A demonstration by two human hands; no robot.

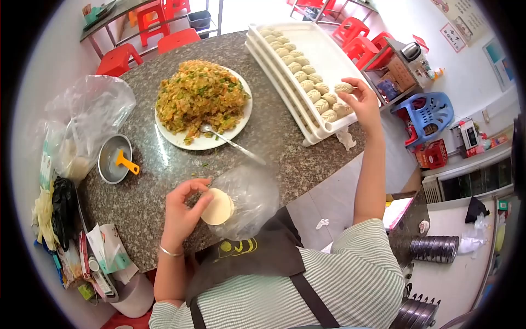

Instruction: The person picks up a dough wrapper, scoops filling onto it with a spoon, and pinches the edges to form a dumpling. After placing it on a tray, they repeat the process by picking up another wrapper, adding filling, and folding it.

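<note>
My right hand (361, 105) is over the near right part of a white tray (334, 57), its thumb and fingers closed on a pleated dumpling (344, 88). Similar leaf-shaped dumplings (307, 77) lie in rows along the tray's left side. My left hand (183, 211) is at the table's front edge, thumb and fingers pinched at the left edge of round, pale dough wrappers (219, 208). These wrappers lie stacked by a clear plastic bag (252, 192). Beyond the left hand, a white plate (246, 112) bears a tall heap of chopped filling (200, 96) with a metal spoon (235, 145) in it.
A metal bowl (109, 164) with an orange-handled scraper (127, 163) stands at left on the speckled table (148, 214). Behind it sits a large plastic bag (93, 120). More trays are stacked beneath the top one. Red stools (118, 59) stand beyond the table.
</note>
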